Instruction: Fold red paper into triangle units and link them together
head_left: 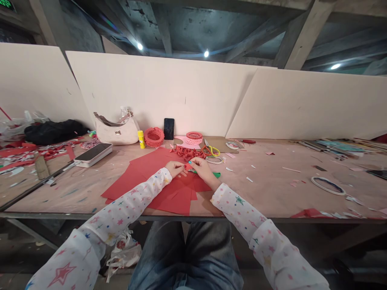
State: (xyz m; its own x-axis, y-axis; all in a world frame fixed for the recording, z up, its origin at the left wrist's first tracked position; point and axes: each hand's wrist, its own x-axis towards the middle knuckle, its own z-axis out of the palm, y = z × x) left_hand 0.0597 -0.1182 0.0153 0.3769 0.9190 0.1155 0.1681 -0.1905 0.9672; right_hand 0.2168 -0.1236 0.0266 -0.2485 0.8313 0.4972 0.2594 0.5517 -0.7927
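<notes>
Several overlapping sheets of red paper (169, 197) lie at the table's front edge. Above them my left hand (175, 168) and my right hand (203, 168) come close together, fingertips pinched on a small red paper piece (188, 166) between them. Something green (216, 175) lies partly hidden under my right hand. Just beyond my hands is a pile of folded red paper pieces (189, 152). Scissors with yellow and orange handles (213, 150) rest to the right of that pile, above a pale ring (214, 160).
Behind stand a yellow glue stick (141, 139), red paper rings (154, 137), a black phone (169, 129) and a pink handbag (116, 131). A white device (93, 155) lies left; another ring (328, 186) and paper scraps lie right. White boards (163, 88) border the back.
</notes>
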